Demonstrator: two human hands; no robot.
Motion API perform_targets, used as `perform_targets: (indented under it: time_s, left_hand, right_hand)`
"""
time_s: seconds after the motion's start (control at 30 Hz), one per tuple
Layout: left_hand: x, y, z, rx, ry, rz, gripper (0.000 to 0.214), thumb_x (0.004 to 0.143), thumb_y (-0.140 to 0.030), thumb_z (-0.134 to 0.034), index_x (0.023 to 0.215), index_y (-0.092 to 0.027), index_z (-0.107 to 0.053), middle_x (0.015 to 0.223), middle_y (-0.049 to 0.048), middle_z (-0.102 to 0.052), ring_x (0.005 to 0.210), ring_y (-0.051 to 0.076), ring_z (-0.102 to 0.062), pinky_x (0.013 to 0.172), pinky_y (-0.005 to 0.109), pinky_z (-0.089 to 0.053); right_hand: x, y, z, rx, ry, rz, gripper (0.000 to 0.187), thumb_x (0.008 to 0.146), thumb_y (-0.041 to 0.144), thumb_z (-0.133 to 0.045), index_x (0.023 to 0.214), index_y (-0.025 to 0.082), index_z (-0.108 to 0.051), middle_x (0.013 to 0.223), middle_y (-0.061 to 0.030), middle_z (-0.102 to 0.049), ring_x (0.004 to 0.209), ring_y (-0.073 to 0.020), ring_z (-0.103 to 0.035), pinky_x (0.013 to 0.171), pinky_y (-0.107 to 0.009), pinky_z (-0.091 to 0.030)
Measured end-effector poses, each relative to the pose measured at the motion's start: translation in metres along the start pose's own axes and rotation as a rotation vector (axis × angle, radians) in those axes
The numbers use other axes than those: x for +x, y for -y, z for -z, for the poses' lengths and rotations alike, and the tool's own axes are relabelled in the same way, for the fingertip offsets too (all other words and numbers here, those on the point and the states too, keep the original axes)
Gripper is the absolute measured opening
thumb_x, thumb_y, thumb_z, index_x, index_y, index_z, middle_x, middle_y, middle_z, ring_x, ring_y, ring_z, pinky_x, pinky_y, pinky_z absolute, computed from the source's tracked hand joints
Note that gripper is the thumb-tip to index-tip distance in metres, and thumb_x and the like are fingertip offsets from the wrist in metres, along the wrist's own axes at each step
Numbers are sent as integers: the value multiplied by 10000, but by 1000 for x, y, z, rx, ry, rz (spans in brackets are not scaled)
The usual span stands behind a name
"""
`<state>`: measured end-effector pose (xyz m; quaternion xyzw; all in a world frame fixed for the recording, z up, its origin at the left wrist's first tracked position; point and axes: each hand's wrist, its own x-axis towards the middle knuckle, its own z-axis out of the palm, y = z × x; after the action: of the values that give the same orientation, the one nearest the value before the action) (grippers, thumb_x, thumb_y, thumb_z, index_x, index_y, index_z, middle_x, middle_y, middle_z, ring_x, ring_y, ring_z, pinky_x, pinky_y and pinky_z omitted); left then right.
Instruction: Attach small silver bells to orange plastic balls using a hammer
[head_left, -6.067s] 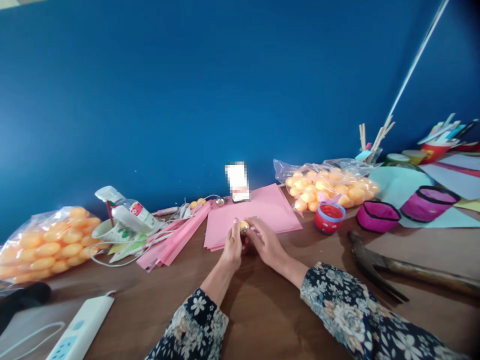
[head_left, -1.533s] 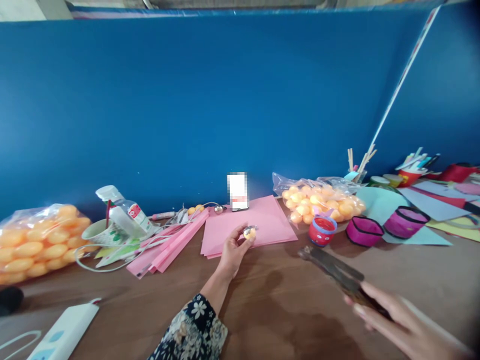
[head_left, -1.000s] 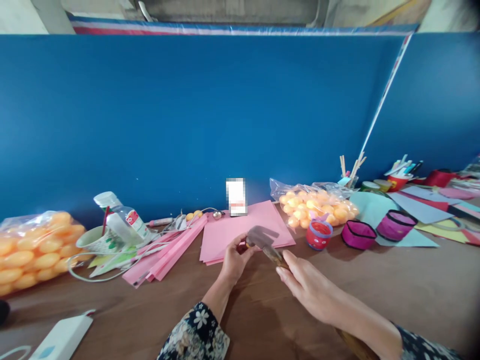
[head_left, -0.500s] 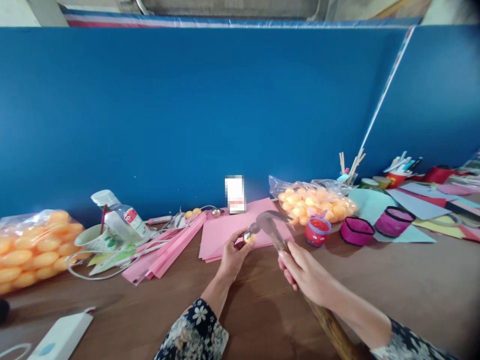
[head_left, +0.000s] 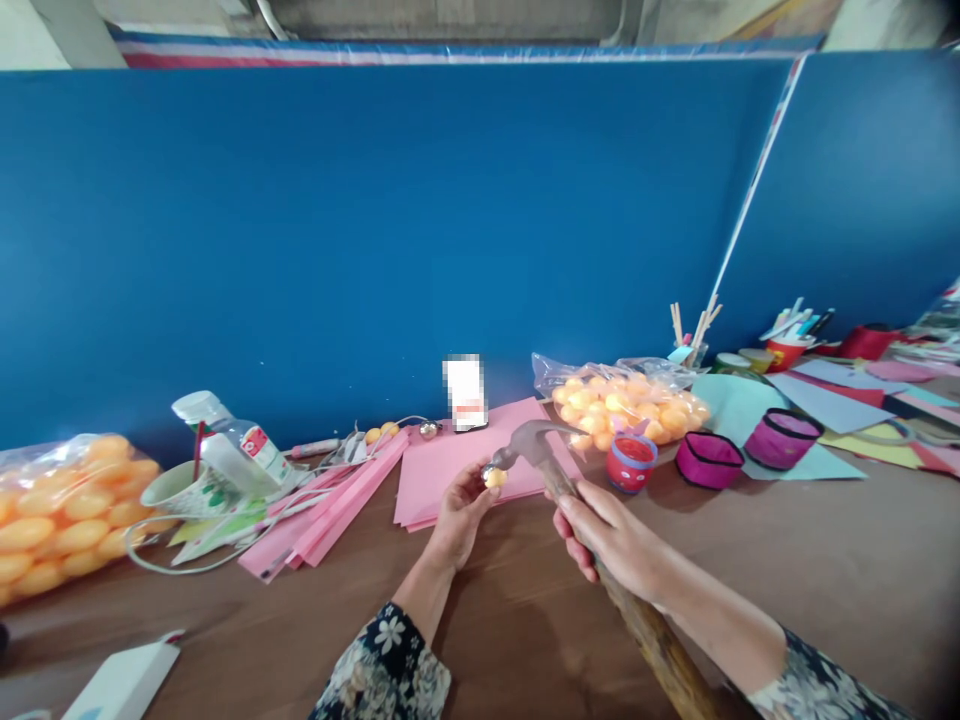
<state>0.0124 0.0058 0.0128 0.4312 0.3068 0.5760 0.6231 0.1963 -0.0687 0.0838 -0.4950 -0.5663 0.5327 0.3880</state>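
My left hand (head_left: pixel 459 515) pinches a small orange ball (head_left: pixel 495 479) between thumb and fingers. A shiny silvery piece shows at its upper left; I cannot make out what it is. My right hand (head_left: pixel 604 530) is wrapped round the wooden handle of a claw hammer (head_left: pixel 536 445), high up near the head. The hammer's striking face is at the silvery piece, touching or very close. Both hands are above the brown table, just in front of a stack of pink paper (head_left: pixel 435 490).
Bags of orange balls (head_left: pixel 67 505) (head_left: pixel 630 405) lie left and right. Left are a plastic bottle (head_left: pixel 247 450), a patterned cup (head_left: pixel 169 490) and pink strips (head_left: pixel 330 505). A phone-like object (head_left: pixel 466 390) leans on the blue panel (head_left: pixel 375 220). Small fabric cups (head_left: pixel 709 460) stand right.
The hammer head has come left and down onto the silvery piece, where a small gap showed before. My left hand keeps its pinch on the ball. The whole view has shifted slightly.
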Motion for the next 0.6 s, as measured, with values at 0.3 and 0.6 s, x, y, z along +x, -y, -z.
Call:
perform_targets:
  time_s: [0.3,0.6]
  left_hand:
    - [-2,-1,-1,22,-60,33,395,640,-201,-737,1001,-205,-576,956,26,-634,845,124,-598,771,244,-442]
    - [1,1,0,-24,-66,-15,345,637,-203,-740,942,-216,-580,858,-2,-640,778,90,-578,711,209,-431]
  right_hand:
    - [-1,2,-7,-3,-45,-15,231,863,406,-379,759,200,-381,666,48,-463,454,-57,-436,360,-175,-378]
    - [-1,-5,-8,-45,-42,25,245,871,425,-381,773,201,-404,682,44,-479,460,-60,-448,357,-173,-383]
